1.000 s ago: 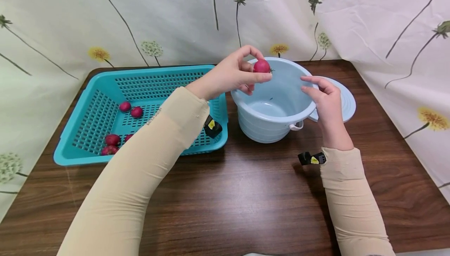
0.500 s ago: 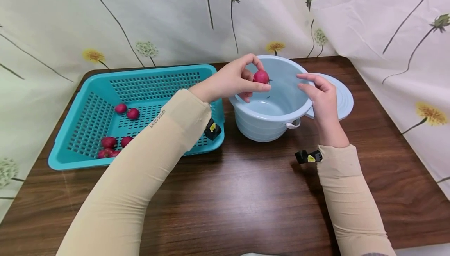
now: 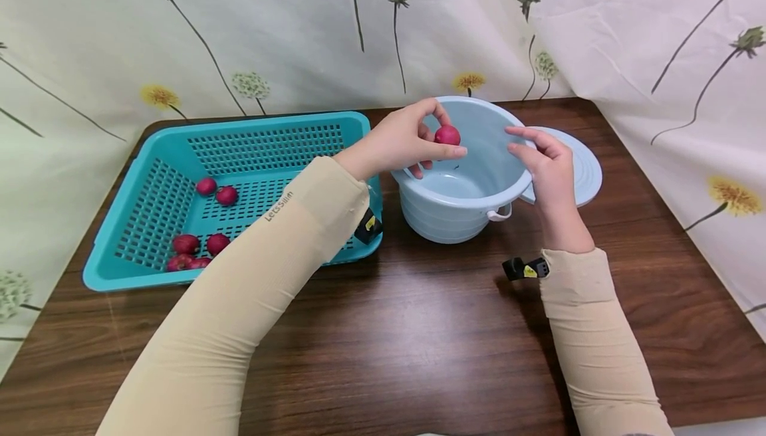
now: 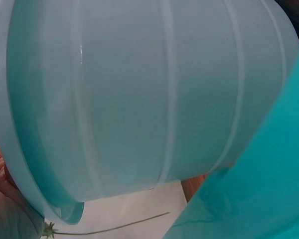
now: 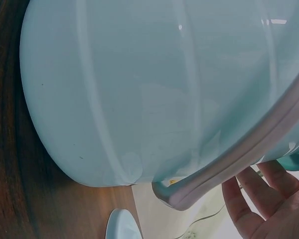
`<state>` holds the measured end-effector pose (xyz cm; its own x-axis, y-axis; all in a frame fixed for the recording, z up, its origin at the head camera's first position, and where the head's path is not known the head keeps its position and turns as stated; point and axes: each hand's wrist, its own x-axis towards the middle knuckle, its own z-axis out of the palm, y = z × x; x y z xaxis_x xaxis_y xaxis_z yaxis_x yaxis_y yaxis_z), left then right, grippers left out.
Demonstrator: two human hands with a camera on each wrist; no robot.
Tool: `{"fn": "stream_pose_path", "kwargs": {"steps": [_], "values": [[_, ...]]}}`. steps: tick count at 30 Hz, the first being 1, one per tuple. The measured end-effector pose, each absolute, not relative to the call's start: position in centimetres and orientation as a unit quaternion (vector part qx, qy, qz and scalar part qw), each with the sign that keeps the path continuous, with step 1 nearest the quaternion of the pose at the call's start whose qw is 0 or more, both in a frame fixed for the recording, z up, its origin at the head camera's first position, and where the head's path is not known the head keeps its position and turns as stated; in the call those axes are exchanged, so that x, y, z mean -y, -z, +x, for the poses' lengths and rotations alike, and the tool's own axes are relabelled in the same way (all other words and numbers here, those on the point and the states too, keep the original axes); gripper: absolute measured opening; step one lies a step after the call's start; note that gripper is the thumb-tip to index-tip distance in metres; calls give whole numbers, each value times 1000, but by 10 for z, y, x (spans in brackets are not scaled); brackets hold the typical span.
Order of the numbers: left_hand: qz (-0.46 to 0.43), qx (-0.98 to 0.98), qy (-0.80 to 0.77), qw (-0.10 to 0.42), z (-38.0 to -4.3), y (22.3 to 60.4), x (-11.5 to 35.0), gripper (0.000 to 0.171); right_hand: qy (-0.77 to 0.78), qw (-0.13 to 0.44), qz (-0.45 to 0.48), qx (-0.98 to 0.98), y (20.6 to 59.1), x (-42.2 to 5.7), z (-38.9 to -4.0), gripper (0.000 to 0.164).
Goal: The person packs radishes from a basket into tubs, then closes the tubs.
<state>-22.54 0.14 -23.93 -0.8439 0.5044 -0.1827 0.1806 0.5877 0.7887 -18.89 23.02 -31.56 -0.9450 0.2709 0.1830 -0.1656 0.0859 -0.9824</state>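
A small round red radish (image 3: 447,135) is pinched between the thumb and fingers of my left hand (image 3: 413,137), just inside the mouth of the light-blue bucket (image 3: 451,223). At the bucket's right rim, the relaxed fingers of my right hand (image 3: 550,163) reach over the edge, holding nothing. Its fingers (image 5: 266,186) show past the bucket's side in the right wrist view. Left of the bucket stands a turquoise slotted basket (image 3: 239,123) with several more radishes (image 3: 226,195) lying in it. My left forearm hides part of that basket.
A round light-blue lid (image 3: 583,167) lies on the dark wooden table (image 3: 419,356) behind my right hand. The bucket's white handle end (image 3: 499,213) juts out at its front right. A flower-printed cloth (image 3: 299,24) hangs behind the table.
My left hand has lowered the radish slightly toward the bucket's inside. My right hand keeps its place at the rim. The head view has shifted a little.
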Motion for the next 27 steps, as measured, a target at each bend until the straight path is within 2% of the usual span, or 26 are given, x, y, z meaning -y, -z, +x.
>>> {"fn": "stream_pose_path", "kwargs": {"steps": [10,27], "values": [[205,-866,-404,212,-227,237,0,50,-674,172,-38,718,315,-229,-189,23],[211,-858,-419,208,-228,239,0,47,-666,159,-44,728,312,-229,-188,24]]}}
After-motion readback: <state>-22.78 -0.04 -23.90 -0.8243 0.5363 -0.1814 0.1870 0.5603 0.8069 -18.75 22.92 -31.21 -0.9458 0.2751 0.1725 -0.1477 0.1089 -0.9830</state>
